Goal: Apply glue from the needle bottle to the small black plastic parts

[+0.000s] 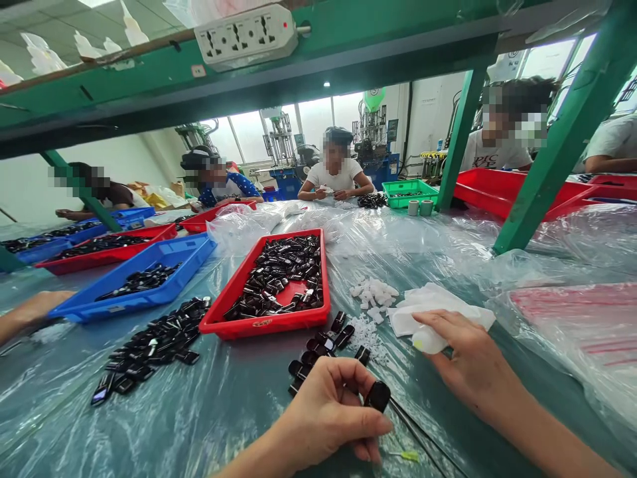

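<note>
My left hand (331,411) pinches a small glossy black part (377,396) between thumb and fingers at the lower centre. My right hand (460,352) is closed round a small white bottle (428,339) that lies over a crumpled white cloth (438,302). Between the hands, thin metal tweezers (415,428) rest on the plastic-covered table, beside a yellow-green needle tip (409,455). Several black parts (318,348) lie just beyond my left hand, with small white pieces (371,335) next to them.
A red tray (263,324) of black parts stands ahead, a blue tray (119,302) to its left. A loose pile of black parts (154,342) lies at left. Another person's hand (37,312) reaches in at the far left. Green posts (552,146) and a beam frame the view; people sit beyond.
</note>
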Tool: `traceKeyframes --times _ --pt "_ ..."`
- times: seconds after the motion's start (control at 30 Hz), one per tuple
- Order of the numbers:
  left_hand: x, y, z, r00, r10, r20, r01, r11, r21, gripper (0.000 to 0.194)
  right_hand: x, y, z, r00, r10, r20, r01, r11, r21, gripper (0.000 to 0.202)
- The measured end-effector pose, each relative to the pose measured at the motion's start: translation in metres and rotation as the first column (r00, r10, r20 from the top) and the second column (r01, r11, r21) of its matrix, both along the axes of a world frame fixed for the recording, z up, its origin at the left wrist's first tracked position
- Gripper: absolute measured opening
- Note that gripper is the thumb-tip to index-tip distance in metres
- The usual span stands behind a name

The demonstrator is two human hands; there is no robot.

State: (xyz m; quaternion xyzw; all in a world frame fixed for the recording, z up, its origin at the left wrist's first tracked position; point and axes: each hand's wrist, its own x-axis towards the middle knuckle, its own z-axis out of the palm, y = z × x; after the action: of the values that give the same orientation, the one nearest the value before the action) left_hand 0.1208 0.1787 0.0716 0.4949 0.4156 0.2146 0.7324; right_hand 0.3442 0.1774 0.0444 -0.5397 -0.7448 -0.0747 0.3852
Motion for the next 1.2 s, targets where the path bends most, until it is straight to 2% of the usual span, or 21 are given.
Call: traceKeyframes --times 0.17,0.3,0.43,0.5,0.53,0.63,0.7,0.73,0.8,0.9,1.0,1.1,1.2 --pt "0.002 0.001 0.0 0.998 0.059 0.01 -0.059 0.998 0.022 0.04 -0.006 0.003 -0.007 0.991 0.071 -0.116 -0.098 0.966 -0.239 0.027" --pt "0.004 0.003 0.004 0.992 0.129 0.014 -0.129 0.991 0.04 0.035 -0.009 0.006 -0.013 0.983 0.076 -0.167 -0.133 0.923 -0.361 0.025" --pt "0.003 0.004 0.009 0.984 0.18 -0.008 -0.179 0.983 0.044 0.033 0.011 0.003 -0.004 0.986 0.033 -0.162 -0.1 0.902 -0.421 0.02" --pt "0.003 0.004 0.009 0.983 0.181 -0.019 -0.18 0.983 0.043 0.032 0.021 -0.004 0.006 0.992 -0.009 -0.125 -0.049 0.89 -0.453 0.008" --pt "0.004 0.004 0.009 0.984 0.176 -0.023 -0.175 0.984 0.045 0.031 0.023 -0.008 0.011 0.995 -0.012 -0.104 -0.04 0.877 -0.478 0.013" --pt "0.004 0.004 0.008 0.985 0.169 -0.029 -0.167 0.985 0.043 0.03 0.01 -0.023 0.022 0.99 0.107 -0.093 -0.14 0.819 -0.557 0.02" --pt "0.003 0.005 0.007 0.986 0.166 -0.027 -0.165 0.986 0.038 0.03 -0.011 -0.033 0.022 0.953 0.284 -0.107 -0.291 0.761 -0.58 0.025" --pt "0.003 0.005 0.007 0.986 0.163 -0.024 -0.162 0.986 0.037 0.03 -0.021 -0.037 0.019 0.94 0.334 -0.072 -0.313 0.757 -0.573 0.025" --pt "0.004 0.006 0.006 0.988 0.156 -0.02 -0.155 0.987 0.033 0.03 -0.04 -0.042 0.009 0.943 0.333 0.019 -0.286 0.836 -0.469 0.022" --pt "0.004 0.007 0.006 0.988 0.152 -0.017 -0.152 0.988 0.02 0.03 -0.054 -0.044 -0.009 0.943 0.329 0.036 -0.286 0.864 -0.413 0.021" --pt "0.005 0.005 0.006 0.989 0.146 -0.013 -0.146 0.989 0.002 0.03 -0.055 -0.043 -0.02 0.941 0.338 0.031 -0.299 0.869 -0.394 0.024" --pt "0.006 0.003 0.006 0.988 0.15 -0.017 -0.151 0.989 -0.008 0.03 -0.053 -0.041 -0.02 0.937 0.35 0.023 -0.314 0.867 -0.387 0.023" --pt "0.006 0.004 0.007 0.989 0.146 -0.024 -0.146 0.989 -0.004 0.029 -0.05 -0.039 -0.012 0.94 0.341 0.007 -0.312 0.869 -0.383 0.024"
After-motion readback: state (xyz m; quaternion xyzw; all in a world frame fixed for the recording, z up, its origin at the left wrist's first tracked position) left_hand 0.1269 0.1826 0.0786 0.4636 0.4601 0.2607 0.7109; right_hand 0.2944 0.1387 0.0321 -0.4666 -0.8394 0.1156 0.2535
